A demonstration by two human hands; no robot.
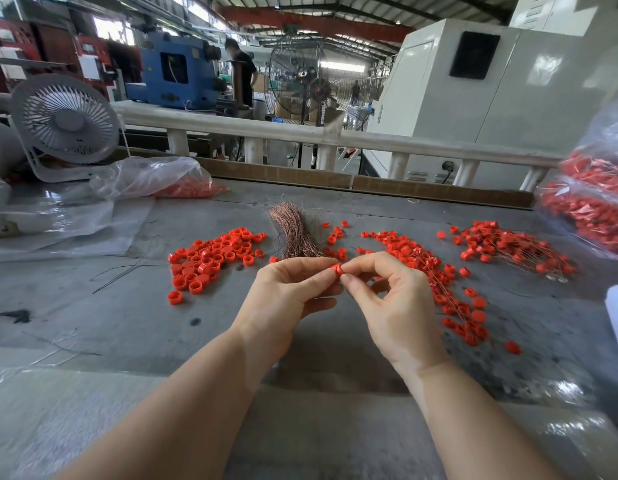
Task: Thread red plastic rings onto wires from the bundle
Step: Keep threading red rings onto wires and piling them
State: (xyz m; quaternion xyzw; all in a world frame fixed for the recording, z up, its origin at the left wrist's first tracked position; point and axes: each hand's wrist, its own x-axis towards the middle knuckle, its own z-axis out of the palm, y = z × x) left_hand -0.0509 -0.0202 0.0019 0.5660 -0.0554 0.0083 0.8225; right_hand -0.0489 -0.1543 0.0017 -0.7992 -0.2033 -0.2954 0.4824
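A small red plastic ring (336, 270) is held above the grey table (127, 327), in front of me. My left hand (290, 299) pinches it from the left with thumb and forefinger. My right hand (390, 299) pinches at its right side, fingertips touching it; any wire there is too thin to see. Just behind my hands lies the copper wire bundle (293, 230). A heap of loose red rings (210, 258) sits to its left. To the right lie rings strung on wires (439, 278), with another strung heap (508, 244) further right.
A white desk fan (66, 123) and a clear bag of red rings (162, 181) stand at the back left. Big bags of red parts (591, 209) fill the right edge. A white rail (300, 133) bounds the table's far side. Loose dark wires (127, 271) lie left.
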